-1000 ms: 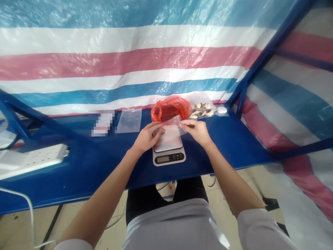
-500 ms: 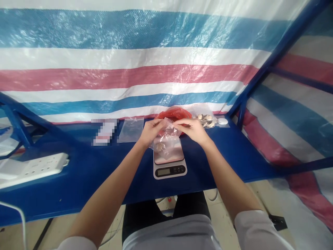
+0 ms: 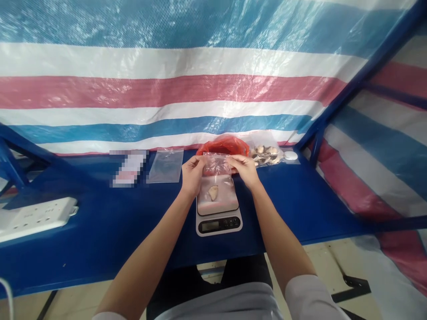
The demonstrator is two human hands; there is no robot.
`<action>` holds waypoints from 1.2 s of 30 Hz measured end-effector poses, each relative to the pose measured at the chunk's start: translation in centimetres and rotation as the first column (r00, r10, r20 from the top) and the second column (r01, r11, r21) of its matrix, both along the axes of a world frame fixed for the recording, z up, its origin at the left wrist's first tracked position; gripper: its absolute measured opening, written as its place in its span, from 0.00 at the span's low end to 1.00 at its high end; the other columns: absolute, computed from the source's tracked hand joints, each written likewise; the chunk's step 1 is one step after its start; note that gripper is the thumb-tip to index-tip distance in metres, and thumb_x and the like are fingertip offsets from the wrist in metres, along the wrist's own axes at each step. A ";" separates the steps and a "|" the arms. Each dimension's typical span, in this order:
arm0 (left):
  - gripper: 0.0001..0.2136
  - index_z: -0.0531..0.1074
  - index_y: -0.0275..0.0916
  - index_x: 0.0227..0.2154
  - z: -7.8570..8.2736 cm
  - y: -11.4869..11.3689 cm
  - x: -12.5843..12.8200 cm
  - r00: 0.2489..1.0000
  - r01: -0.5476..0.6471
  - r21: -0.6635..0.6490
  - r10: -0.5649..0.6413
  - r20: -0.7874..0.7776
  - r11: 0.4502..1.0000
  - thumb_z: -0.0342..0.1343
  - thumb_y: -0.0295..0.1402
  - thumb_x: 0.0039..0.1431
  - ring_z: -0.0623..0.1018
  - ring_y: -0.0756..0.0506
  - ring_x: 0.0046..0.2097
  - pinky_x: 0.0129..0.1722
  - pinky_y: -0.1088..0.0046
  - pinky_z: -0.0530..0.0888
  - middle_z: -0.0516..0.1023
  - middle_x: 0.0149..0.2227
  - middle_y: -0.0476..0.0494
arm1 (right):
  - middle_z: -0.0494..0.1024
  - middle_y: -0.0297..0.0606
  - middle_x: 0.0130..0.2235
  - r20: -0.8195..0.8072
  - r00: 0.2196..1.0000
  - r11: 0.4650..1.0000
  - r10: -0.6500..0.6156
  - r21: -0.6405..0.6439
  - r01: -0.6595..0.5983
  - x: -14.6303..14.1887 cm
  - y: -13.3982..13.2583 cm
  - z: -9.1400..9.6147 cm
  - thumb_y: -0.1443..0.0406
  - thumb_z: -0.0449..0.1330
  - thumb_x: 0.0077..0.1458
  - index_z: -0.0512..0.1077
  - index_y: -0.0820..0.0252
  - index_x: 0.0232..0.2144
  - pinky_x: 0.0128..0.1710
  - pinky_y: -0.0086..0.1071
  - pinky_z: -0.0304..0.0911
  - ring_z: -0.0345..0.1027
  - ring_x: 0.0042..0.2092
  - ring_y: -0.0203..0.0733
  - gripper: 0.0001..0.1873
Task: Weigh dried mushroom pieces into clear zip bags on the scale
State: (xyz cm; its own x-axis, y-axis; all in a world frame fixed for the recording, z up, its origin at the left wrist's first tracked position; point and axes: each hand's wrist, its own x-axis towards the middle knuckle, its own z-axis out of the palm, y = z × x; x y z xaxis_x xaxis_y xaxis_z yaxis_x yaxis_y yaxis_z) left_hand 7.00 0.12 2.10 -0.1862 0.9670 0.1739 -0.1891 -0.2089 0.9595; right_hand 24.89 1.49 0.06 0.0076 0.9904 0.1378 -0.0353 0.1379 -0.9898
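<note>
A clear zip bag (image 3: 216,164) was pinched narrowly at its top edge by the left grip (image 3: 192,175) and right grip (image 3: 245,170) over the digital scale (image 3: 218,224), with one pale shell piece (image 3: 212,193) inside; more shells (image 3: 265,153) were left bagged at upper right.

Bright, even light, glare on the striped tarp (image 3: 187,91), bowed edges.

Wearer's items: one pale grey short-sleeved top (image 3: 216,304), soft fabric, sleeves (image 3: 310,298) ending near the elbows; black trousers (image 3: 247,271). Also listed: left hand (image 3: 192,175) and right hand (image 3: 245,171), both bare.
</note>
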 end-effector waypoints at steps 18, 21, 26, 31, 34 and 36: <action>0.12 0.81 0.38 0.27 -2.4 -0.3 -1.7 0.997 0.018 -0.050 -0.014 0.076 0.999 0.71 0.41 0.46 0.80 0.47 0.30 0.34 0.71 0.77 0.83 0.28 0.45 | 0.82 0.35 0.28 -0.218 0.976 0.988 0.013 -0.146 -0.046 -0.8 -0.7 0.0 0.53 0.73 0.41 0.80 0.57 0.27 0.27 0.31 0.70 0.73 0.27 0.38 0.16; 0.12 0.81 0.38 0.28 -2.4 -0.3 -1.8 0.999 0.005 -0.030 -0.004 0.037 1.000 0.71 0.41 0.47 0.80 0.47 0.30 0.34 0.71 0.76 0.83 0.29 0.45 | 0.82 0.35 0.27 -0.212 0.977 0.988 0.000 -0.150 -0.033 -0.8 -0.7 0.0 0.53 0.73 0.40 0.79 0.58 0.26 0.25 0.31 0.70 0.73 0.26 0.38 0.16; 0.12 0.81 0.38 0.27 -2.4 -0.1 -1.8 0.999 -0.019 0.001 0.019 0.040 1.000 0.71 0.41 0.47 0.79 0.49 0.30 0.35 0.73 0.76 0.83 0.29 0.46 | 0.83 0.36 0.31 -0.183 0.983 0.971 0.021 -0.230 -0.063 -0.8 -0.9 0.2 0.50 0.72 0.42 0.79 0.58 0.31 0.18 0.29 0.65 0.70 0.22 0.37 0.19; 0.12 0.82 0.38 0.28 -2.5 -0.1 -1.9 0.998 0.009 -0.032 -0.007 0.056 0.999 0.71 0.41 0.47 0.79 0.49 0.30 0.33 0.74 0.75 0.83 0.28 0.46 | 0.81 0.33 0.29 -0.188 0.982 0.988 0.005 -0.152 -0.034 -1.1 -1.1 0.4 0.52 0.72 0.42 0.78 0.57 0.29 0.20 0.29 0.67 0.70 0.24 0.36 0.17; 0.12 0.82 0.38 0.29 -2.5 -0.2 -1.9 0.999 0.036 -0.052 -0.034 0.038 0.998 0.72 0.41 0.46 0.80 0.47 0.31 0.34 0.72 0.76 0.83 0.30 0.45 | 0.80 0.33 0.27 -0.167 0.986 0.994 0.017 -0.104 -0.035 -1.2 -1.1 0.4 0.53 0.72 0.43 0.79 0.56 0.28 0.23 0.30 0.68 0.71 0.26 0.37 0.15; 0.13 0.83 0.38 0.29 -2.4 -0.2 -1.9 0.999 0.041 -0.055 -0.040 0.019 0.998 0.73 0.41 0.45 0.80 0.47 0.33 0.36 0.72 0.76 0.84 0.31 0.44 | 0.80 0.34 0.28 -0.136 0.990 0.995 0.025 -0.093 -0.038 -1.3 -1.2 0.4 0.53 0.71 0.44 0.80 0.56 0.28 0.24 0.31 0.68 0.69 0.25 0.37 0.14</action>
State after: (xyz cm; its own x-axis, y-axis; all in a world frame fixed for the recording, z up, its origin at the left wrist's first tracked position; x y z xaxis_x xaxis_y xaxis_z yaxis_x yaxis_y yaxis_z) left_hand 5.14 -0.05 -0.34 -0.1494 0.9818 0.1170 -0.2132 -0.1475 0.9658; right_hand 23.60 0.30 0.43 -0.0115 0.9990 0.0424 -0.1719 0.0398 -0.9843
